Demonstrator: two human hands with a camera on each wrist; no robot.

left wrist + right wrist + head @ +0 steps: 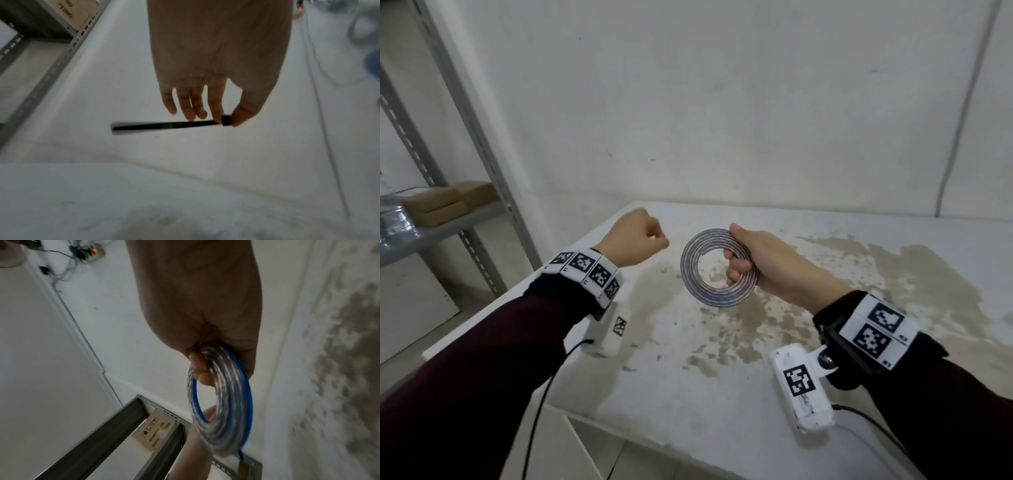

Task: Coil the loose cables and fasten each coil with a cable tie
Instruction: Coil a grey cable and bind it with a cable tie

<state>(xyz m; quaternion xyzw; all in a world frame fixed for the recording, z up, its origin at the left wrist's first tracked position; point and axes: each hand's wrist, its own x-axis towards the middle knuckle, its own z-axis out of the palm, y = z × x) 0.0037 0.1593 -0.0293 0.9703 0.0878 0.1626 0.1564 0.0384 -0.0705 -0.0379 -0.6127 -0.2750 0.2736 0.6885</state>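
Observation:
A coil of clear cable with a blue stripe hangs above the white table. My right hand grips the coil's right side, with fingers curled through its opening. My left hand hovers to the left of the coil, apart from it. In the left wrist view its thumb and forefinger pinch the head of a black cable tie, whose strap sticks out level to the left. The tie is hidden behind the hand in the head view.
The table is stained brown in the middle and at the right. A grey metal shelf with cardboard boxes stands at the left. A white wall rises right behind the table. A power strip with cables lies on the floor.

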